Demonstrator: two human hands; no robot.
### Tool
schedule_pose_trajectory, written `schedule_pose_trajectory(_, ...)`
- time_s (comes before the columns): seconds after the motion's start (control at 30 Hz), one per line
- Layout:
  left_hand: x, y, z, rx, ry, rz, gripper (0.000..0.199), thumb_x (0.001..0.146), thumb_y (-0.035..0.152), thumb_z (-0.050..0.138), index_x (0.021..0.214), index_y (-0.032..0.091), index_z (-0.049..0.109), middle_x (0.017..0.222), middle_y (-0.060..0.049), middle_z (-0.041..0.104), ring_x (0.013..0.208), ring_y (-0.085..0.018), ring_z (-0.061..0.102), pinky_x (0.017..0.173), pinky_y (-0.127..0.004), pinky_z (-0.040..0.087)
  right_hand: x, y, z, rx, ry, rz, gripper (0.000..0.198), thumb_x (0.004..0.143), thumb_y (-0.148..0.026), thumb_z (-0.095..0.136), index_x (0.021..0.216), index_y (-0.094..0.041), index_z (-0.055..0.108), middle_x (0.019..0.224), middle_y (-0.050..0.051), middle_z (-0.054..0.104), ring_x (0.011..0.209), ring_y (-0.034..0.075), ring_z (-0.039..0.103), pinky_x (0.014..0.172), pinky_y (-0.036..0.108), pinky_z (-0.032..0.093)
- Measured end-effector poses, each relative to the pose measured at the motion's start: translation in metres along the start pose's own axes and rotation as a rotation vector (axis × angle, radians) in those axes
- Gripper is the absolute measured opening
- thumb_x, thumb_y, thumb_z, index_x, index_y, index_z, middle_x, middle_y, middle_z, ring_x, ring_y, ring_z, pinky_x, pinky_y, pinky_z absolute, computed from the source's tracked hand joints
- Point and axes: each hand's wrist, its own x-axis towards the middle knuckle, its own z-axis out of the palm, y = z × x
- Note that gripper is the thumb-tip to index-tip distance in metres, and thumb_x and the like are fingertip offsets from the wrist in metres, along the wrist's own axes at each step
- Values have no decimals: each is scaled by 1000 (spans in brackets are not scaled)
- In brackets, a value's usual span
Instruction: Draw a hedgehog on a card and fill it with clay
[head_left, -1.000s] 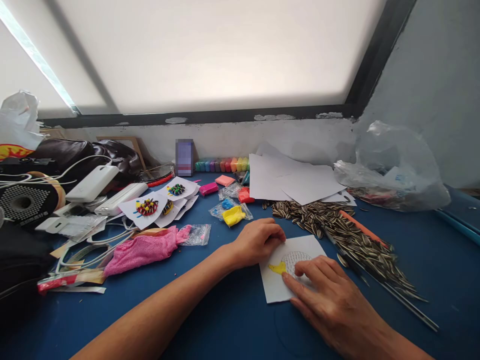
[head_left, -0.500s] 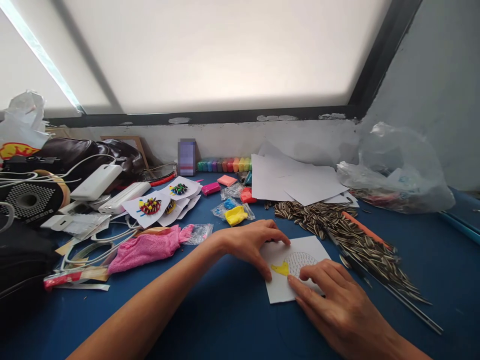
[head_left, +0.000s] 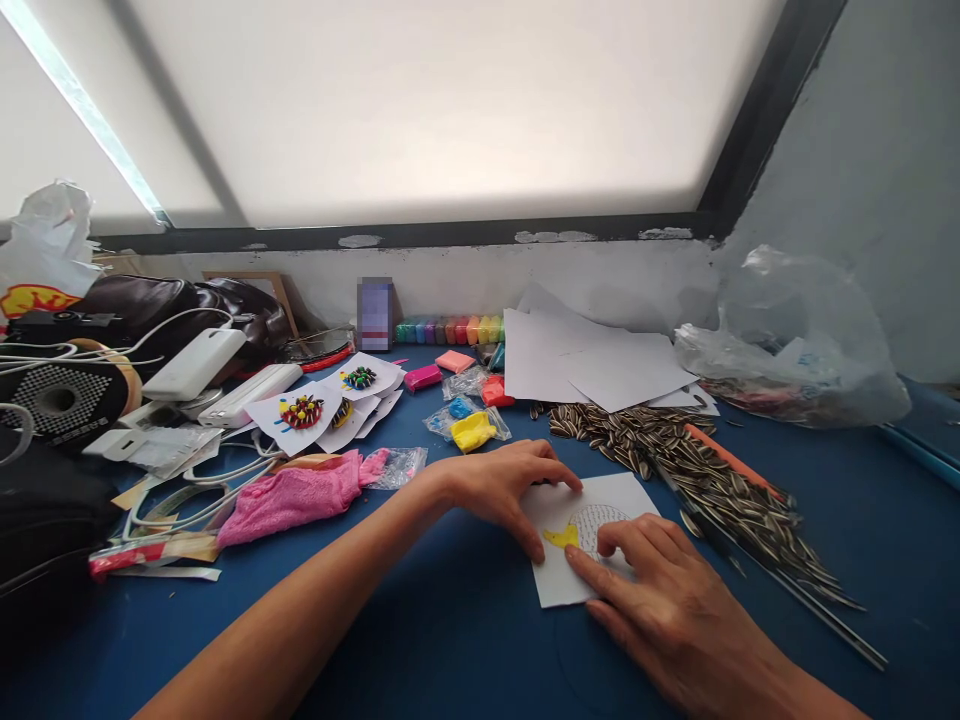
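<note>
A white paper sheet (head_left: 557,588) lies on the blue table in front of me, with a drawn rounded outline (head_left: 596,517) full of small marks. Yellow clay (head_left: 556,538) is spread flat over the pointed left end of the drawing. My left hand (head_left: 517,487) rests at the sheet's upper left, thumb and fingers spread along its edge. From the right, my right hand (head_left: 656,590) touches the clay's lower edge with one outstretched fingertip. Its other fingers are bent above the drawing, partly hiding it, and nothing is seen held in them.
Striped sunflower seeds (head_left: 720,490) are heaped on the right, with a metal rod (head_left: 832,620) beside them. Behind are a yellow clay lump (head_left: 472,431), paper sheets (head_left: 592,355) and a plastic bag (head_left: 817,350). Leftward lie decorated cards (head_left: 300,412), a pink cloth (head_left: 292,500) and power banks (head_left: 251,395).
My right hand's outstretched fingertip has slid slightly left along the lower edge of the yellow clay. My left hand and the sheet stay in place.
</note>
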Motion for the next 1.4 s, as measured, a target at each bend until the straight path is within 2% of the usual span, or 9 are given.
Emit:
schedule_pose_trajectory(0.17,0,1,-1,28,1,4,72,64,40,81,128,27,53,116,-6,47,107,-23,49,90,-33,44,-2,2,0,-63,-35,-10,35,89,-27,56,124,-21,62,104,11,58,93,26,54,85,44,40)
schedule_pose_trajectory(0.4,1,-3,1,27,-6,14,71,65,44,79,129,26,52,115,-6,47,109,-24,48,92,-35,43,8,1,0,-40,-83,56,37,87,-36,61,122,-25,62,105,10,57,92,25,52,80,40,42)
schedule_pose_trajectory(0.63,0,-2,0,16,-16,5,72,65,44,78,130,26,52,116,-6,46,110,-24,47,94,-35,42,13,-3,3,-64,-84,50,28,89,-32,56,113,-25,67,96,9,62,84,24,52,77,39,42)
schedule_pose_trajectory(0.87,1,-3,1,14,1,13,71,65,44,79,129,28,53,114,-5,46,108,-23,48,92,-35,43,5,-4,11,-80,68,37,32,92,-28,51,120,-21,65,108,13,61,96,27,52,86,44,41)
schedule_pose_trajectory(1.13,1,-4,1,28,0,28,71,65,44,79,129,27,53,114,-6,46,109,-24,47,95,-36,41,11,-4,5,-7,-42,47,30,91,-29,53,116,-24,66,106,11,60,90,25,52,81,42,43)
schedule_pose_trajectory(1.3,0,-4,1,6,-1,30,71,65,45,79,129,29,53,114,-6,46,108,-24,48,94,-37,42,13,-4,4,-47,-46,10,29,91,-26,52,115,-24,66,104,10,61,90,24,53,80,41,44)
schedule_pose_trajectory(1.4,0,-3,1,6,-1,20,71,65,45,79,129,30,53,114,-6,46,108,-24,48,93,-37,42,11,-4,4,-50,7,-12,31,92,-22,50,118,-22,66,105,12,61,92,25,54,82,42,45)
